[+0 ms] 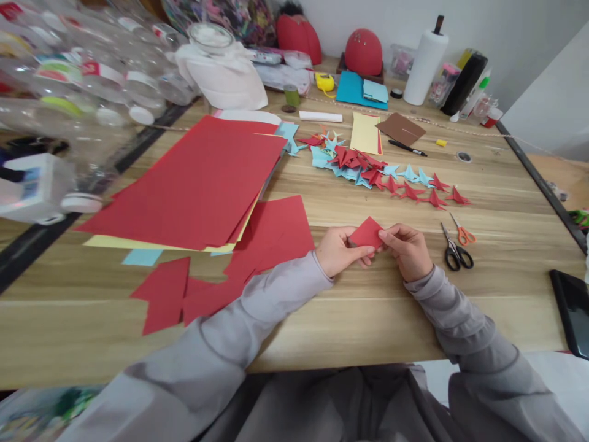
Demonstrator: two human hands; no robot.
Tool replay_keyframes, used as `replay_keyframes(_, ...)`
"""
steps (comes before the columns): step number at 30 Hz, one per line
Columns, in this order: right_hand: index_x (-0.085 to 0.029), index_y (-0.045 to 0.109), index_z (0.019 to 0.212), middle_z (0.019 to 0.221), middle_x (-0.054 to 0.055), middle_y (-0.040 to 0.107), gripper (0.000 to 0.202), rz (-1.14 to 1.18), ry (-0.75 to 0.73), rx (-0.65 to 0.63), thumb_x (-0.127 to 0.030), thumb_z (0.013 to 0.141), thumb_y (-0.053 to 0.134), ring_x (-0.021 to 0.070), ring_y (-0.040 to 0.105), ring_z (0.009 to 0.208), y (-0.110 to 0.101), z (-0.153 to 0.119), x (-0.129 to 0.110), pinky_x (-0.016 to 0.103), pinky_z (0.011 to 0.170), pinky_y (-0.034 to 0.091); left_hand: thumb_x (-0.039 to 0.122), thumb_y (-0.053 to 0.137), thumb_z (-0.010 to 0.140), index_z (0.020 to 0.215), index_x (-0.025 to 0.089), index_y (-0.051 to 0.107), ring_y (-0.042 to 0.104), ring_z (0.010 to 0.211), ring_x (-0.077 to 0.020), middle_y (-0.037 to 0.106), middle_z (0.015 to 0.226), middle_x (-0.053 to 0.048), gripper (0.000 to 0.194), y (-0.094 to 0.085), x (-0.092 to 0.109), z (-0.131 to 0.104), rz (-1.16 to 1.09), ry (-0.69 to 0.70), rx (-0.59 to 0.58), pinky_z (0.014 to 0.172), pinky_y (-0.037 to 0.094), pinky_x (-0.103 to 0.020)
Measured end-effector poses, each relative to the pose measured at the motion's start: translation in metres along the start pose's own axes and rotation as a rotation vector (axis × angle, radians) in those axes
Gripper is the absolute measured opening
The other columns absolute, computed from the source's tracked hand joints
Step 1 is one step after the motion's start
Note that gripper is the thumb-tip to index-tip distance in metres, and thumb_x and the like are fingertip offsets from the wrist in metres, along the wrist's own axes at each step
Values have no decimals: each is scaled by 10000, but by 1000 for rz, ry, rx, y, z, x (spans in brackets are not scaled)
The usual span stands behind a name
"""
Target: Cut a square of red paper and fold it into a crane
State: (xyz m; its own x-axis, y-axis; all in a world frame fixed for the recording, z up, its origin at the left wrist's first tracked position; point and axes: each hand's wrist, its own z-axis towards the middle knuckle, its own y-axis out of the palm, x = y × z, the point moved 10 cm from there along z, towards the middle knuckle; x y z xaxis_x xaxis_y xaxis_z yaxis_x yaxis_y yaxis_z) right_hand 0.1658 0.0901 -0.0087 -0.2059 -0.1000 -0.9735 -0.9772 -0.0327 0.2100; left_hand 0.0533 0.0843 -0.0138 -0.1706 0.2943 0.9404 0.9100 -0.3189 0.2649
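A small red paper square [367, 233] is held up between both hands, one corner pointing away from me. My left hand [339, 250] pinches its left and lower edge, thumb on top. At its right corner, my right hand [407, 248] grips it between thumb and fingers. Beyond them lies a row of folded red paper cranes [411, 192] and light blue paper cranes [409, 174]. Black-handled scissors [453, 248] and orange-handled scissors [464, 233] rest to the right of my right hand. Cut red paper pieces [165, 293] lie left of my left hand.
A big stack of red sheets [197, 184] covers the table's left part. Clear plastic bottles [105, 92] crowd the far left. Yellow paper strips [365, 133], brown paper [401, 127], a black pen [407, 148] and a yellow tape measure [324, 82] lie further back. A phone [573, 310] sits at the right edge.
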Motion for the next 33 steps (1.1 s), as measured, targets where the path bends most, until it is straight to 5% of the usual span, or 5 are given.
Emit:
replay_keyframes(5, -188, 674, 770, 685, -5, 674, 222, -31, -40, -32, -353, 644, 751, 103, 583, 581, 5, -3, -8, 233, 556, 464, 211, 784, 544, 645, 79, 620, 572, 416, -101, 621, 516, -14, 234, 7, -6, -2, 76, -44, -105, 422, 506, -218)
replay_keyframes(11, -183, 656, 660, 620, -6, 635, 205, -190, -110, -16, -374, 657, 731, 102, 535, 560, 5, -5, -17, 247, 564, 446, 162, 756, 565, 608, 87, 613, 552, 402, -84, 591, 462, 0, 167, 16, -14, -4, 202, -82, -190, 429, 492, -200)
replay_keyframes(17, -180, 650, 658, 617, -7, 629, 184, -191, -142, -8, -348, 673, 722, 96, 526, 556, 3, -6, -19, 235, 549, 431, 401, 746, 610, 695, 93, 623, 621, 542, -121, 630, 592, -23, 342, 14, -7, -5, 115, -64, -168, 497, 545, -238)
replay_keyframes(21, -181, 644, 652, 609, -13, 621, 184, -197, -159, -53, -347, 679, 718, 94, 520, 553, 8, -7, -19, 229, 533, 423, 508, 670, 665, 721, 107, 624, 631, 556, -133, 614, 625, -12, 408, 7, -3, -4, 63, -14, -100, 499, 552, -255)
replay_keyframes(33, -173, 556, 633, 548, -29, 531, 326, -283, -57, -170, -470, 684, 682, 81, 447, 514, 21, -8, -8, 220, 498, 364, 298, 493, 766, 489, 147, 518, 432, 457, -76, 476, 445, 23, 317, 7, 25, -9, 521, 274, -82, 454, 334, -196)
